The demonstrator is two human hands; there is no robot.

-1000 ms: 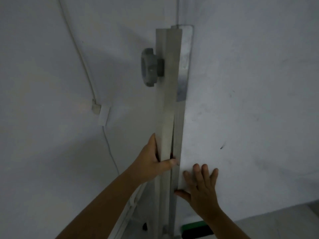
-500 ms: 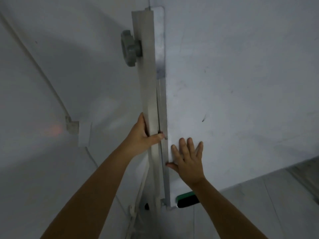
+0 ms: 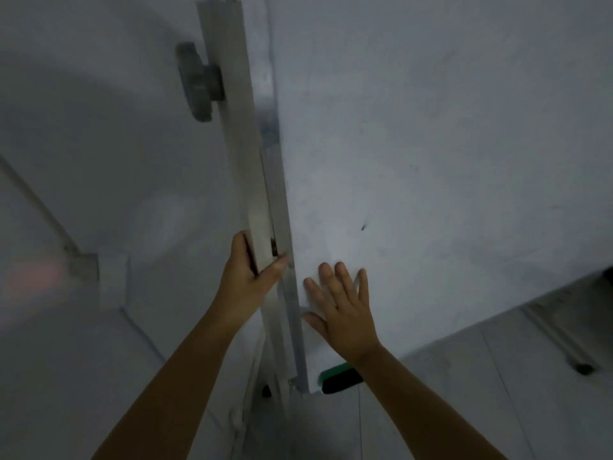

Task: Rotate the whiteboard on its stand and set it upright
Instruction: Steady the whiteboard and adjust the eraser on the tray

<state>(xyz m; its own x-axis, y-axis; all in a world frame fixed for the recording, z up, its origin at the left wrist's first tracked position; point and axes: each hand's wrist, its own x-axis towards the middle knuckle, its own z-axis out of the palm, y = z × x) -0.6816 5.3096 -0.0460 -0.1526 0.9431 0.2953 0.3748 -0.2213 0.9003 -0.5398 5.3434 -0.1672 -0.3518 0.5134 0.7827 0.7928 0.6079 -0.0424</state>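
The whiteboard (image 3: pixel 431 144) fills the right half of the head view, its white face marked with faint smudges. Along its left edge runs the silver post of the stand (image 3: pixel 238 144), with a grey clamping knob (image 3: pixel 197 81) on the post's left side. My left hand (image 3: pixel 247 287) is wrapped around the post low down, thumb at the front. My right hand (image 3: pixel 341 310) lies flat on the board's face near its lower left corner, fingers spread, gripping nothing.
A green-and-black eraser (image 3: pixel 340 378) sticks out under the board's bottom edge. A white wall with a cable and a small box (image 3: pixel 96 273) stands to the left. Tiled floor (image 3: pixel 497 376) shows at the lower right, with a dark object (image 3: pixel 583 368) on it.
The view has shifted, so the post and knob sit differently in the frame. Both hands keep the same hold on the post and the board. The frame is blurred by motion.
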